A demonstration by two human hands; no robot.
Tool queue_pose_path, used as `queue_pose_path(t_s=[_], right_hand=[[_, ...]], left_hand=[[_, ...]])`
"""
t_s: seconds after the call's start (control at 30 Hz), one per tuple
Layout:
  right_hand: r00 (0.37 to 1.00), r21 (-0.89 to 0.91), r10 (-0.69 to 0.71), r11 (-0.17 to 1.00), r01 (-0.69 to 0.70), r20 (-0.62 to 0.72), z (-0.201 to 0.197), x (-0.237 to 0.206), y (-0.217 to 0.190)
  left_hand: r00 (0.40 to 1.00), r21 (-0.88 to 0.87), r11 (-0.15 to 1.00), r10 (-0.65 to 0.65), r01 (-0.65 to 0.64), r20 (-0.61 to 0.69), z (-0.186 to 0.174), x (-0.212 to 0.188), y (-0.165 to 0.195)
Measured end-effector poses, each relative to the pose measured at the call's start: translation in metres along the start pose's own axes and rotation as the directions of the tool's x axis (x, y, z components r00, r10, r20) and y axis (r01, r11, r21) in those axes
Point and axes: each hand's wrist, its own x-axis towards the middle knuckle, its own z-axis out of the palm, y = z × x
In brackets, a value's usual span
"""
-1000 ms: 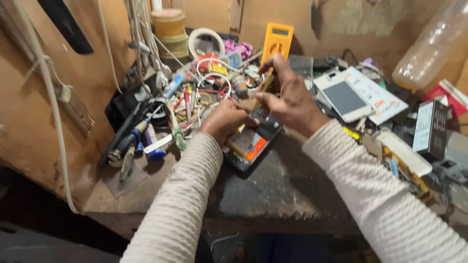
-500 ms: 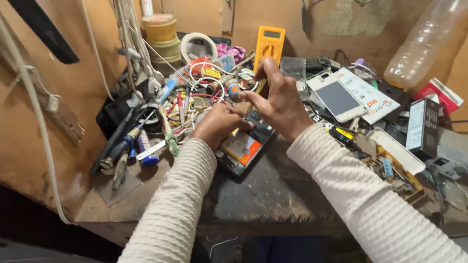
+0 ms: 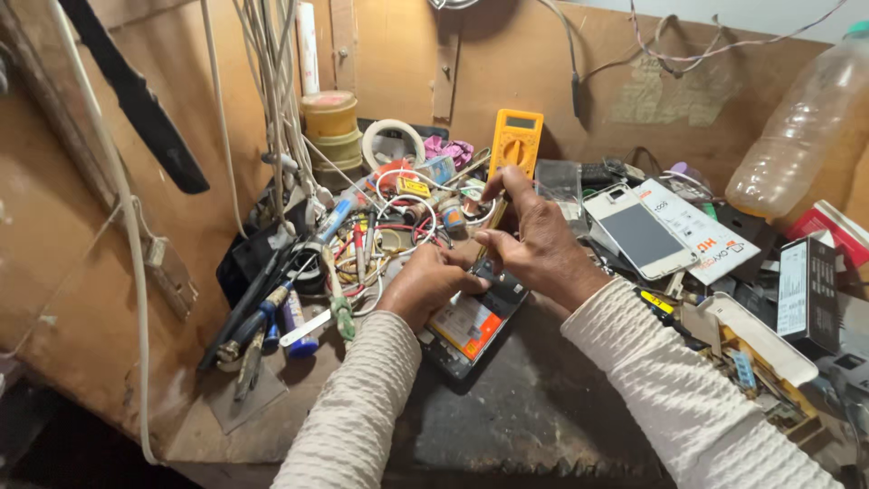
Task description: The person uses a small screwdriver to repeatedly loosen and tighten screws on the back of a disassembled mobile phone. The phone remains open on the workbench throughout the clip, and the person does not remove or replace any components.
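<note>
An opened phone [image 3: 471,330] with an orange and white battery lies on the dark benchtop [image 3: 543,407]. My left hand [image 3: 425,285] presses down on its upper left part, fingers curled over the edge. My right hand [image 3: 534,244] is pinched around a thin tool [image 3: 493,222] whose tip points down at the top of the phone. Both sleeves are cream, ribbed knit.
A yellow multimeter [image 3: 514,145] leans at the back. Tangled wires [image 3: 389,226], screwdrivers [image 3: 272,317] and tape rolls [image 3: 330,122] crowd the left. A white phone [image 3: 638,231], boxes [image 3: 806,290] and a plastic bottle [image 3: 797,127] sit to the right. Cables [image 3: 272,100] hang down the back wall.
Both hands stay on the opened phone. The view has shifted slightly, so the bench and hands sit a little differently in frame. My right hand's grip on the tool is about the same.
</note>
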Motion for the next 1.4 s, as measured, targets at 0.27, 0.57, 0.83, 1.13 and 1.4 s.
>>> queue_pose_path(t_s=[0.27,0.57,0.83,1.13,1.4], right_hand=[[0.961,-0.207,-0.251,0.953,0.223,-0.12,0.01,-0.003,0.003],[0.999,0.071,0.032,0.997,-0.032,-0.003,0.005,-0.005,0.0],[0.949,-0.194,-0.251,0.957,0.214,-0.19,0.015,-0.009,0.002],[0.962,0.168,-0.036,0.982,0.084,-0.271,-0.014,-0.021,0.007],[0.943,0.239,0.143,0.968,-0.071,-0.3,-0.059,-0.047,0.069]], left_hand=[[0.988,-0.028,0.989,0.148,-0.147,0.036,-0.001,0.001,-0.01],[0.999,0.0,0.999,0.037,-0.037,0.007,0.002,-0.009,-0.003],[0.992,0.034,0.992,0.122,-0.123,0.013,-0.002,-0.009,-0.009],[0.993,0.086,0.989,0.115,-0.118,0.037,-0.011,0.0,-0.011],[1.0,0.073,0.997,0.011,-0.012,0.014,-0.011,-0.005,0.002]])
